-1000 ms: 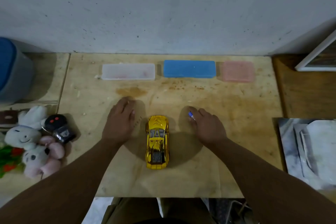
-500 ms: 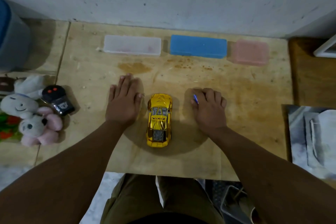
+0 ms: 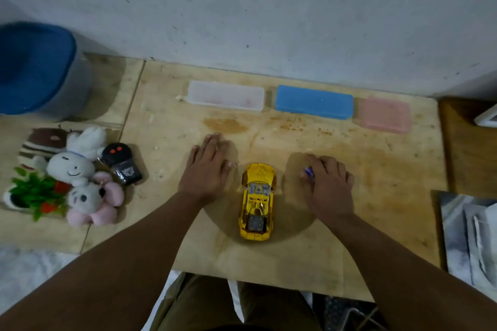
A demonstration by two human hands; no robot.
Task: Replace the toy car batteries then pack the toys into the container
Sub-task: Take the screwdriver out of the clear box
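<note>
- At 9 o'clock I see the plush toys in a heap on the side board, and the black remote lies just beside them, at their right.
- My left hand lies flat on the wooden board, palm down, fingers straight and close together, holding nothing. It is just at 9 o'clock from the yellow toy car, with a thin gap between.
- The car stands on its wheels in the middle of the board, nose toward 12 o'clock.
- My right hand rests at 3 o'clock from the car, fingers curled, and it pinches a small blue thing; what it is I cannot tell.
- At 12 o'clock, along the wall, three cases stand in a row: the clear case, the blue case, the pink case.
- Between the hands and the cases the board is bare wood; its near edge is close behind the car.
</note>
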